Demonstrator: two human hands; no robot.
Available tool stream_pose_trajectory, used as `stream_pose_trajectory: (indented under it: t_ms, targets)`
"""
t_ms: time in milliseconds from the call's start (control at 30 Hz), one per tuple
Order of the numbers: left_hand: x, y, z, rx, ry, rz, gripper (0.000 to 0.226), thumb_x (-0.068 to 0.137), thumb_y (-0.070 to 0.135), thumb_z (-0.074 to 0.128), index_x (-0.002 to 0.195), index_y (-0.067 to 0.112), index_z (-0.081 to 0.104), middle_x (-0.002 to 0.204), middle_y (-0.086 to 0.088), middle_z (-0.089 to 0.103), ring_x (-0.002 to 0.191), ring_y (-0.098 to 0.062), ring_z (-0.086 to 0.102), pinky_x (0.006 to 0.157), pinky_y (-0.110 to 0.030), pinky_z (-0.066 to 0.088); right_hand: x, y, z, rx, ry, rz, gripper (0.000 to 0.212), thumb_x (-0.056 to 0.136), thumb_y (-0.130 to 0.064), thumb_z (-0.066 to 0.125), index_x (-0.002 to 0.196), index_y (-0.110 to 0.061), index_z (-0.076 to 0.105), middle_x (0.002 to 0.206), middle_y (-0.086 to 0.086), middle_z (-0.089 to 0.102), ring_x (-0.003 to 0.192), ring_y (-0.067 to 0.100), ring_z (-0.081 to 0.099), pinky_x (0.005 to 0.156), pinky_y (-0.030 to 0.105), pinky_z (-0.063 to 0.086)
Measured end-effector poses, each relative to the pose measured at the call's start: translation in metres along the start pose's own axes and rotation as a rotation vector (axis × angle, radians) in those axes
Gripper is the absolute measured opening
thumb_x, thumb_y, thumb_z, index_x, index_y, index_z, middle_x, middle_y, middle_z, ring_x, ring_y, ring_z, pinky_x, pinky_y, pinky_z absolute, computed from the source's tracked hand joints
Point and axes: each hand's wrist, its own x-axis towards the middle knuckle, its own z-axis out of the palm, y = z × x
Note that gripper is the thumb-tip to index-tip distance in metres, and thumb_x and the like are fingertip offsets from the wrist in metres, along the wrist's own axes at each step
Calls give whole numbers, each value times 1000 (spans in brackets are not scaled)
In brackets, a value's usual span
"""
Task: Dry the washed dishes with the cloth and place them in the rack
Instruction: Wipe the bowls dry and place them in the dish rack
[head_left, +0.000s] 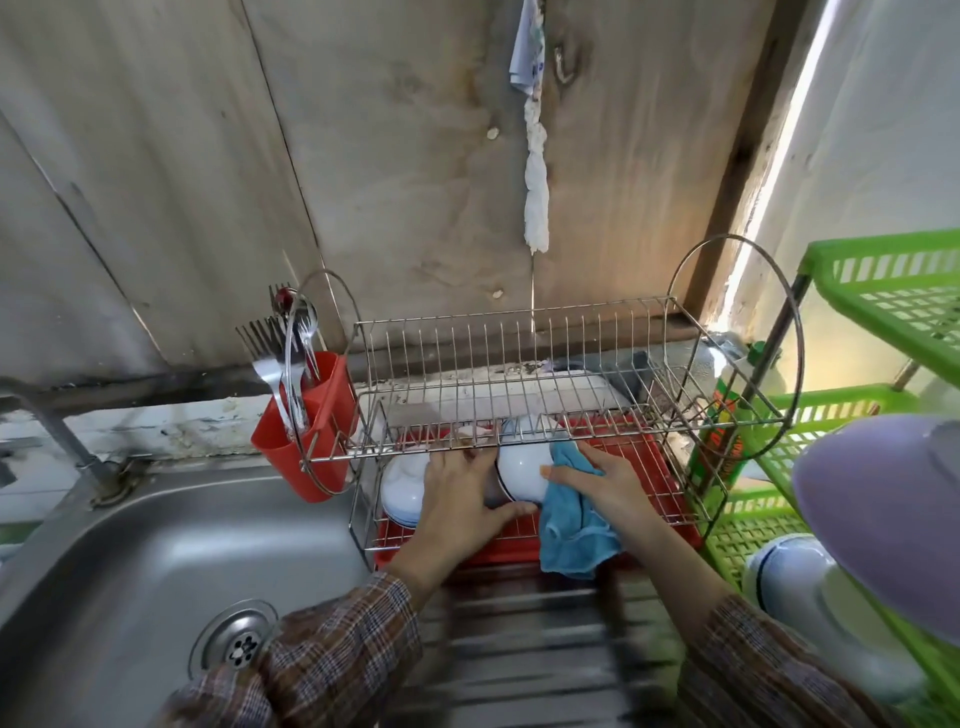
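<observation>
Left hand (457, 499) and right hand (608, 486) forward, fingers (563, 474) curled, gripping.

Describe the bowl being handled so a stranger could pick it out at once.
Find the wire rack right of the sink; on its lower tier, over the red tray, white bowls lie on their sides. The bowl meant is the one held between the left hand and the right hand. Unlike the bowls to its left, a blue cloth touches it.
</observation>
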Motion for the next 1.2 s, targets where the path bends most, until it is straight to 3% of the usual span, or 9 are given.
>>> stream_pose_trajectory:
  t_ms: [133, 333, 467, 600, 733, 867, 1000, 1100, 1200]
  targets:
    - [7, 2, -2, 79, 6, -3, 71, 80, 65, 62, 140, 33, 43, 118, 1, 57, 117, -21, 43, 95, -33, 23, 7, 0, -1, 27, -69, 61, 32, 76, -13, 80, 103, -3, 66, 88, 11, 72, 68, 18, 71, 58, 23, 53]
    - [9, 0, 0, 132, -29, -60, 61, 81, 71, 52, 131, 36, 50, 114, 4, 64, 113, -21, 50, 92, -37, 23, 18, 8, 3, -9, -82, 81, 15, 85, -17, 73, 82, -9, 61, 65, 0, 63, 56, 15, 62, 53, 25, 50]
    - [9, 6, 2, 196, -55, -101, 57, 79, 78, 46, 106, 29, 56, 104, 3, 64, 105, -21, 53, 87, -39, 23, 21, 18, 5, -36, -13, 32, 20, 84, -29, 74, 91, -14, 63, 87, -2, 61, 72, 15, 62, 64, 28, 49]
    - [10, 8, 4, 214, -76, -103, 63, 81, 77, 43, 117, 26, 53, 112, 2, 61, 110, -21, 50, 91, -40, 22, 21, 24, 7, -108, 35, -16, 75, 70, -55, 75, 127, -10, 57, 106, 0, 68, 93, 20, 68, 76, 29, 55]
    - [8, 5, 4, 237, -90, -91, 71, 84, 75, 42, 136, 26, 41, 124, -2, 55, 118, -25, 44, 97, -42, 21, 11, 22, 10, -174, 136, -72, 56, 79, -42, 76, 121, -14, 52, 104, 5, 70, 84, 15, 70, 73, 33, 59]
    - [-6, -2, -2, 262, -34, -41, 70, 87, 69, 45, 143, 28, 33, 132, -6, 44, 121, -26, 35, 97, -37, 24, -7, 20, 17, -325, 208, -180, 58, 77, -43, 78, 124, -25, 50, 85, -4, 70, 77, 14, 70, 76, 43, 58]
    - [-33, -17, -12, 181, 53, 57, 82, 86, 55, 61, 151, 19, 28, 144, -12, 39, 132, -32, 33, 107, -40, 31, -34, 14, 31, -501, 224, -311, 58, 78, -44, 77, 128, -35, 50, 86, -19, 62, 76, 4, 63, 67, 23, 50]
    - [-63, -32, -23, 165, 46, 88, 85, 85, 46, 68, 152, 17, 26, 152, -11, 35, 141, -33, 31, 116, -40, 25, -57, 14, 50, -623, 149, -429, 56, 79, -47, 75, 128, -34, 51, 93, -15, 65, 76, 7, 63, 68, 25, 52]
    - [-98, -51, -35, 225, 126, 141, 74, 79, 46, 68, 142, 16, 41, 139, -13, 54, 128, -34, 51, 102, -47, 46, -76, 16, 79, -795, 73, -548, 57, 78, -52, 72, 128, -32, 54, 88, -10, 68, 74, 10, 64, 63, 26, 50]
